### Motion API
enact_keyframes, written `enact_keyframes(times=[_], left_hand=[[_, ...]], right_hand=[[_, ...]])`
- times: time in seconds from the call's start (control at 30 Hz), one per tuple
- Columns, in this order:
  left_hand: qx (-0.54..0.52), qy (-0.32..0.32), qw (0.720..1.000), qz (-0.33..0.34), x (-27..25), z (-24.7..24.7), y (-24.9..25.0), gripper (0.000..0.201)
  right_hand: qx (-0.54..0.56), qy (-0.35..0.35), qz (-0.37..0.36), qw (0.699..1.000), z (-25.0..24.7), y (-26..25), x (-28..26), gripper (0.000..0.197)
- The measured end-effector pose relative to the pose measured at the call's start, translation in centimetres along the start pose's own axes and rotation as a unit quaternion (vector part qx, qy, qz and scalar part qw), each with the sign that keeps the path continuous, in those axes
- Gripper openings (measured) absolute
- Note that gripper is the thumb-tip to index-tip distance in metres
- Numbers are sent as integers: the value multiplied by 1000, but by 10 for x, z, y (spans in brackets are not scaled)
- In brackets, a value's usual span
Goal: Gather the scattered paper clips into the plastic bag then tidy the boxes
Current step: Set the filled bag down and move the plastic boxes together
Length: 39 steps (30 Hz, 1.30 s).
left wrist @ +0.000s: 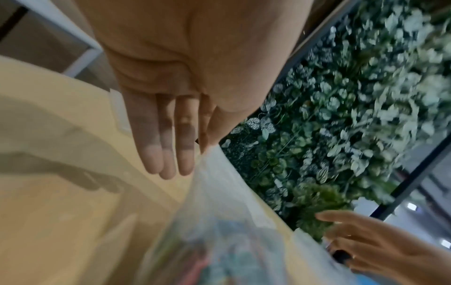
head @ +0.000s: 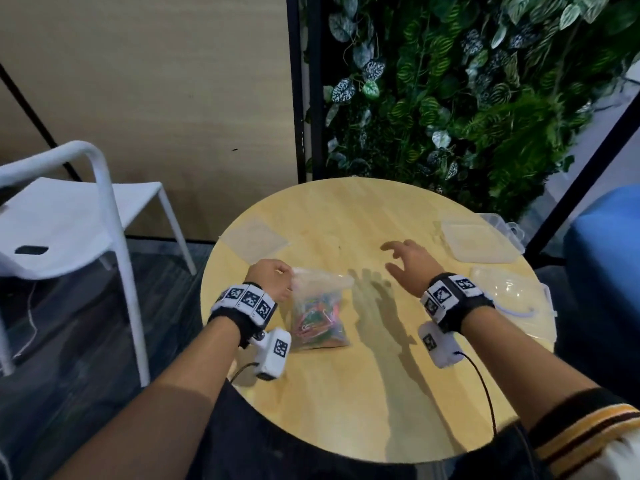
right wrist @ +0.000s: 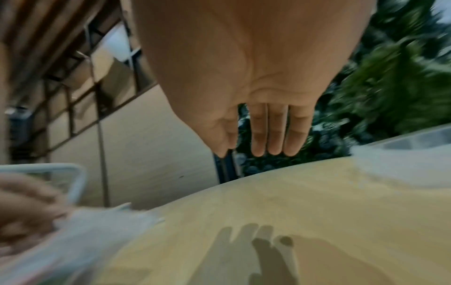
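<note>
A clear plastic bag [head: 320, 306] holding several coloured paper clips [head: 317, 320] lies on the round wooden table [head: 346, 393], left of centre. My left hand [head: 289, 277] pinches the bag's top left corner; in the left wrist view the thumb and forefinger meet at the bag [left wrist: 231, 221] edge while the other fingers [left wrist: 168, 150] stay straight. My right hand [head: 398, 259] hovers open above the table's middle, fingers [right wrist: 270, 135] straight, holding nothing. Two clear plastic boxes [head: 481, 240] [head: 512, 299] sit at the table's right edge.
A flat clear lid [head: 254, 237] lies at the table's far left. A white chair [head: 69, 216] stands to the left, a plant wall [head: 467, 98] behind, and a blue seat [head: 606, 254] at the right.
</note>
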State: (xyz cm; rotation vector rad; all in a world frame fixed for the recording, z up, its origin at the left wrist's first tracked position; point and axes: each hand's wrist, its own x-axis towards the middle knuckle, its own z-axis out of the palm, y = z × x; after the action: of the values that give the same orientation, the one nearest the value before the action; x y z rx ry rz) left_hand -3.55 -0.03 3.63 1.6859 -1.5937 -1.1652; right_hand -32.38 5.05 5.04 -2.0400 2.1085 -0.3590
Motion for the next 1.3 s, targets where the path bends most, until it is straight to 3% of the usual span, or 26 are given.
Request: enact_keyframes(times=[0.13,0.23,0.3,0.43,0.53,0.7,0.77,0.83,0.93,1.03,1.1,1.2,1.3], left_hand=[[213,34,976,10,42,-16,-6,12],[330,36,943,33,73,-25,-14,24],[369,6,928,43,88,-26,-22,25],[425,-102,898,55,102,-19,-42,31],[429,-99,896,54,101,-18,-52,46],[324,-51,944,35,92,-34,-40,42],[258,-21,964,56,83,-39,-24,33],[176,16,978,109,67,-39,-4,38],[83,52,976,196,36,-25,31,35],[25,9,971,236,8,2,54,45],[13,-34,965,260,-10,25,61,36],[-17,-62,954,294,-37,60,56,22],[-69,-73,954,283,-55,97,42,22]], right_hand=[[-78,-14,184,980,-27,81,25,65],[-155,-41,250,955,-33,136,38,69],[-191,-53,264,944,-29,162,45,61],[-146,-74,252,954,-13,176,62,35],[-124,-87,218,964,-3,154,71,20],[-68,-84,114,988,15,89,76,28],[-52,-108,69,990,23,66,71,26],[-41,-126,37,990,30,41,58,22],[-22,-135,3,991,36,9,24,17],[4,-147,-22,989,40,-8,-17,20],[57,-149,-10,987,36,-9,-42,22],[122,-70,51,989,19,1,-69,20],[194,72,107,972,7,16,-87,50]])
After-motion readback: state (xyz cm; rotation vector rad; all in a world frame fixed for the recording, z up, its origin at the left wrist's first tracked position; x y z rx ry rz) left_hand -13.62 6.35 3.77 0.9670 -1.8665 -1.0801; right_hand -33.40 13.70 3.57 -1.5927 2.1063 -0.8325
